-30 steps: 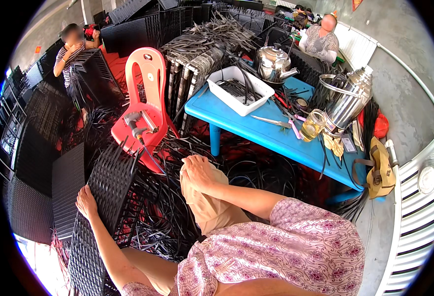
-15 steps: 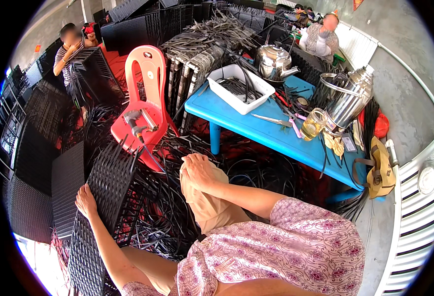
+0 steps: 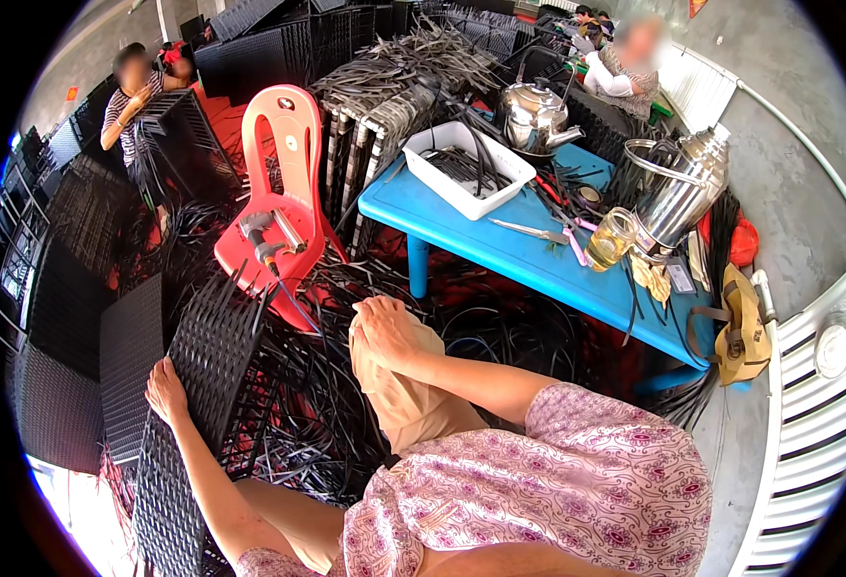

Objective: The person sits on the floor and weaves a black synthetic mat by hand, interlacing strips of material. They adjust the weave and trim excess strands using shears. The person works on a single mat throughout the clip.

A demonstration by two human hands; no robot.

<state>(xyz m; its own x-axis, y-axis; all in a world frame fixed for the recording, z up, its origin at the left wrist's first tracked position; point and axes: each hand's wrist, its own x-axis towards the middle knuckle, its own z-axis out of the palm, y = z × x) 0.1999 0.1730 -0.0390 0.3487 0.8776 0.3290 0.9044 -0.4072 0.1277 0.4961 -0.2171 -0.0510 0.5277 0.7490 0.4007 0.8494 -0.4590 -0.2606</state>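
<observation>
At the left, my left hand is closed over the edge of a black woven panel. The panel stands tilted beside my left leg, and loose strip ends stick out from its top. My right hand lies on my raised knee in beige trousers, fingers laid over the cloth and holding nothing. Ahead of the knee, a red plastic chair carries a power tool with a cable.
A blue table holds a white tray of strips, a kettle, a thermos, a glass jar and scissors. Black strips cover the floor. A bag hangs at the table's right end. Two people work further back.
Both my hands stay in place. The person at the back right has turned and shifted their arms; the person at the back left has lowered a hand slightly.
</observation>
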